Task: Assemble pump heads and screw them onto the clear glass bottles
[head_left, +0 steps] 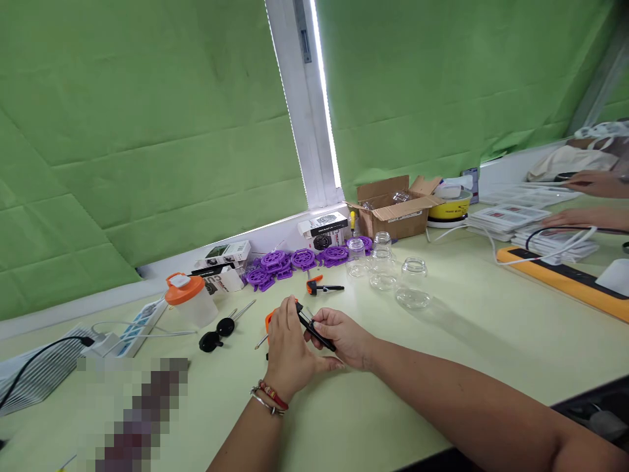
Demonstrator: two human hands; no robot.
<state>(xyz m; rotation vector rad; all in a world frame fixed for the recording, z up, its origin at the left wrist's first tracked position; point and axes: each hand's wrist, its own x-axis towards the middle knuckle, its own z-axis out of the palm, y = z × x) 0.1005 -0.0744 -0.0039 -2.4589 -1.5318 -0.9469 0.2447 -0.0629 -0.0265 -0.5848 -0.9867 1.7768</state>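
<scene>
Near the middle of the table, both hands are on a black and orange tool (322, 336); its exact kind is partly hidden. My left hand (285, 354) closes over its left side, covering most of the orange part, with the thumb stretched to the right. The thumb and fingers of my right hand (344, 334) pinch the long black bar. Just beyond lies a similar orange and black piece (313, 286). Left of my hands are two black round-headed pieces (226, 326) with thin metal rods.
Purple plastic wheels (303, 259), small boxes (322, 229) and clear jars (413, 282) stand behind. An orange-lidded shaker (194, 301) and a power strip (145, 324) are at left. A cardboard box (396, 213) and orange bar (565, 278) are at right, near another person's hands (592, 216).
</scene>
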